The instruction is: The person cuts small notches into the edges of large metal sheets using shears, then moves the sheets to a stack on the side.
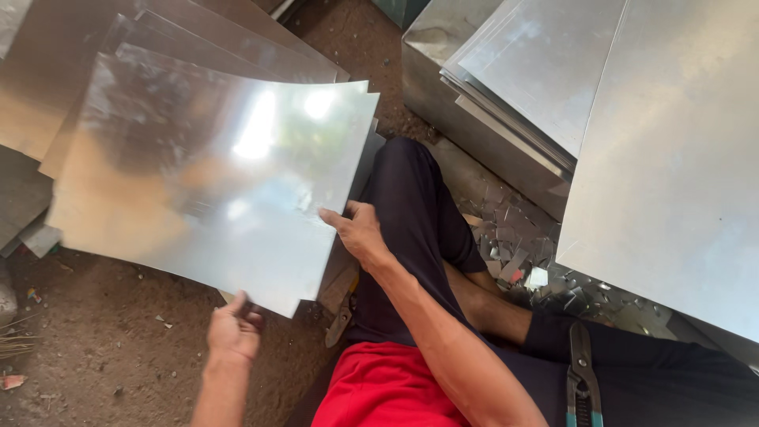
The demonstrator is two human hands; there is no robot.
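Note:
I hold a shiny, slightly bowed metal sheet (213,170) over the dirt floor at the left. My left hand (234,326) grips its near bottom corner. My right hand (357,231) holds its right edge, thumb on top, just above my bent knee in dark trousers (411,213). The sheet reflects bright light and hides part of the stack behind it.
More metal sheets (198,35) lie stacked behind at the upper left. A large sheet (672,158) and a further stack (514,87) lean at the right. Small metal offcuts (518,245) litter the ground by my leg. Tin snips (583,379) rest on my right thigh.

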